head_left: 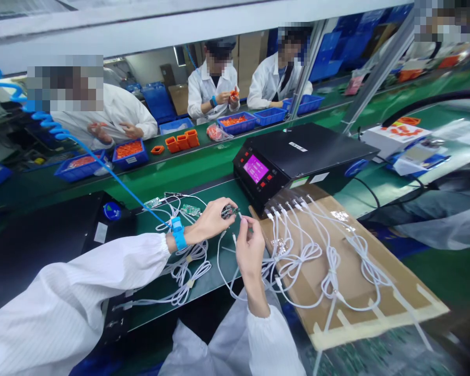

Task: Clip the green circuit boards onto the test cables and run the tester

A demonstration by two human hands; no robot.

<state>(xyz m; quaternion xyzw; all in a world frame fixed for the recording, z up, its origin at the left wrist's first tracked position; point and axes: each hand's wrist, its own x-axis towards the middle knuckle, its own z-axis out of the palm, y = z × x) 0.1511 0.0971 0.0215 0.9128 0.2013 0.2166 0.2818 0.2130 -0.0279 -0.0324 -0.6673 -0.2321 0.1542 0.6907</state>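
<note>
from where i stand: left hand [213,218], blue strap on its wrist, has its fingers closed round a small green circuit board with dark parts [227,211]. right hand [250,245] pinches the slim white cable plug [240,213] between thumb and fingertips, right at the board's edge. board and plug are up over the dark green surface [215,271], near the left corner of the black metal unit with a magenta screen [297,151]. can't tell if the plug is seated.

handling, my read: grip the board by its edges, off the components. hold the plug by its housing, not the wire. line it up square, push straight, no rocking. if it binds, back off and check orientation; forcing it could stress the connector. a bit of slack in the lead would stop it tugging. white coiled cables [331,271] crowd the brown cardboard sheet [360,308], easy to snag with a sleeve.

containers: blue plastic bin at far left [76,175] holds orange parts, same for the labelled blue bin beside it [141,158] and the mid-line blue bin [241,128]. blue bin just right of that [272,121]: contents unclear from here. open orange plastic boxes [192,139] stand in a row between the bins.
</note>
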